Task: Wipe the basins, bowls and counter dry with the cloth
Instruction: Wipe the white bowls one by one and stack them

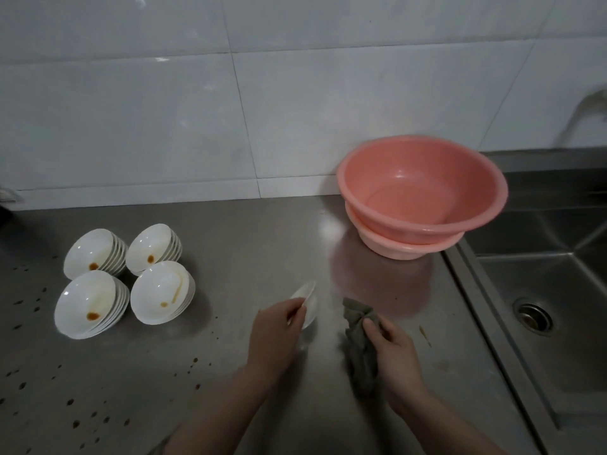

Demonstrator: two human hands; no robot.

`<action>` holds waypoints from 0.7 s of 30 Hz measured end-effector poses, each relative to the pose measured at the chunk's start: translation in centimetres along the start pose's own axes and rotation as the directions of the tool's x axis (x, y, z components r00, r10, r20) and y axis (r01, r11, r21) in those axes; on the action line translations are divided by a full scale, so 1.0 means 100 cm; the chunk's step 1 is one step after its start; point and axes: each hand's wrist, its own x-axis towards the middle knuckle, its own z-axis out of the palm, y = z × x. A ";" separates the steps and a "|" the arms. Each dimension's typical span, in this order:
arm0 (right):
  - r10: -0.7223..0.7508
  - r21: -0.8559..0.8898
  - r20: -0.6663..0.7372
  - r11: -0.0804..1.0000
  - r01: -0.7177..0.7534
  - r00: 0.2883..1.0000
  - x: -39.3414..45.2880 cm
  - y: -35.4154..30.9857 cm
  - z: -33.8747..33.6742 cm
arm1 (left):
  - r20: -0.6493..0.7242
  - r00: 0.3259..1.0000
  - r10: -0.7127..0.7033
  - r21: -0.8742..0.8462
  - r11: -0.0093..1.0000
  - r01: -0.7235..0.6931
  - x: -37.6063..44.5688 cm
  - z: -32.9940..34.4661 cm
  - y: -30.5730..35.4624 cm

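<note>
Closest in, the right hand (392, 353) has its grip bunched around the grey cloth (359, 343), which hangs down toward the tabletop (230, 372). Just to its left, the left hand (276, 336) pinches a single white bowl (307, 305) by the rim, tipped up on edge with the opening seemingly facing away from the cloth, so I'd guess the bowl needs turning before the cloth goes in. Further back left sit four stacks of bowls (124, 277) with brown drips inside. Far right, two nested pink basins (422, 195) sit by the sink (542, 290).
</note>
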 end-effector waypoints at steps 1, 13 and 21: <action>-0.005 0.004 -0.002 1.000 0.005 1.000 0.001 0.000 -0.001 | 0.036 0.998 0.053 0.027 0.998 -0.054 0.007 0.006 -0.001; -0.041 -0.034 0.002 0.999 0.041 0.999 0.008 -0.003 -0.004 | 0.329 0.908 0.259 0.192 0.923 -0.333 0.023 0.052 -0.023; -0.180 -0.467 0.131 0.856 0.221 0.975 0.004 0.001 0.018 | -0.045 0.998 -0.034 0.090 0.995 0.038 -0.009 0.009 -0.035</action>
